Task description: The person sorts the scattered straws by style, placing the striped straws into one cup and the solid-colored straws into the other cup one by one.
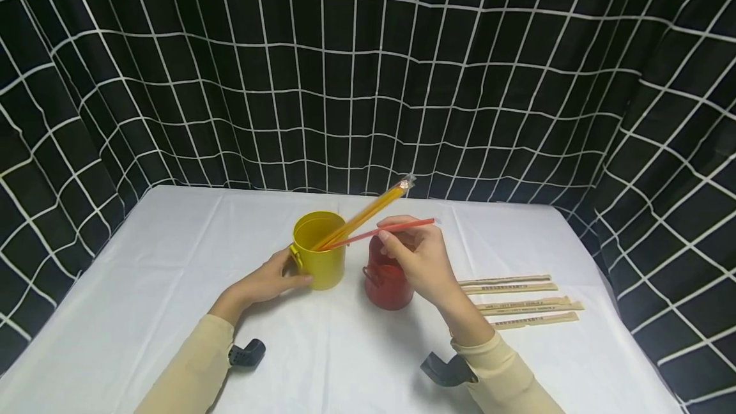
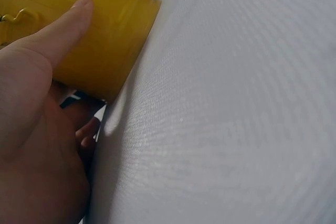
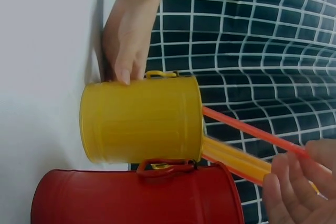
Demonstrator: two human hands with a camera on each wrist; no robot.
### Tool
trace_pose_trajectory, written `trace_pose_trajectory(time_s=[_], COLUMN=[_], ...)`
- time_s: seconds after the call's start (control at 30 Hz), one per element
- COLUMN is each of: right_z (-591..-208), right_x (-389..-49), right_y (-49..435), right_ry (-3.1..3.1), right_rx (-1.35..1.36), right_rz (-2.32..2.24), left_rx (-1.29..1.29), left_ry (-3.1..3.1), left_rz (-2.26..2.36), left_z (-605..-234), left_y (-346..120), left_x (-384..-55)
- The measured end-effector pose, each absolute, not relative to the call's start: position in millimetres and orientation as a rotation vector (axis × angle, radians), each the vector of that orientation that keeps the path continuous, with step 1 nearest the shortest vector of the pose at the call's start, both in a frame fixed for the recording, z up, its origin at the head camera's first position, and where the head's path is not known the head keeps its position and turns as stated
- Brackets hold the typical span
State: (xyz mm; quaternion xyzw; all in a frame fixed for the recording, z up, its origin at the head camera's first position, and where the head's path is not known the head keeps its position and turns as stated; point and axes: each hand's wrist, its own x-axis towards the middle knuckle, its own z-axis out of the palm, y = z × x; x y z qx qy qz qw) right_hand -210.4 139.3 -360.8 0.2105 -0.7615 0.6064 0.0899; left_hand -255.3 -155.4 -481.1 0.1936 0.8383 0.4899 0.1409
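My left hand [image 1: 270, 281] holds the yellow bucket [image 1: 326, 273] by its left side; in the left wrist view the thumb lies along the wall. The bucket stands upright on the white cloth. Several yellow-orange straws [image 1: 376, 206] lean rightward out of it, with clear wrapping at their tops. A red straw [image 1: 424, 223] is pinched between the thumb and fingers of my right hand [image 1: 427, 264], its lower end inside the yellow bucket's mouth. Below and behind that hand stands a red bucket [image 1: 390, 289], partly covered by it; the right wrist view shows its red wall [image 3: 131, 198] and handle.
Several slim sticks in brown printed paper sleeves [image 1: 531, 304] lie on the right of the white-covered table [image 1: 172, 299], beside my right forearm. A black curtain with a white grid [image 1: 356, 75] encloses the back and sides.
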Motion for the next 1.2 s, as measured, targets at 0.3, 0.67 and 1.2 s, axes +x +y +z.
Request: trace_pose_trajectory(time_s=[0.3, 0.67, 1.2], right_z=[-361, -360, -359], right_x=[-210, -213, -220], right_y=[137, 141, 153], right_ry=[-2.292, -2.262, -2.241], right_rx=[0.627, 0.583, 0.470], right_rz=[1.835, 1.948, 1.971], left_rx=[0.549, 0.572, 0.556], left_ry=[2.420, 2.421, 2.430], left_rz=[1.413, 1.424, 1.404], left_z=[-481, -483, -482], left_y=[-155, -156, -155], left_x=[-255, -257, -256])
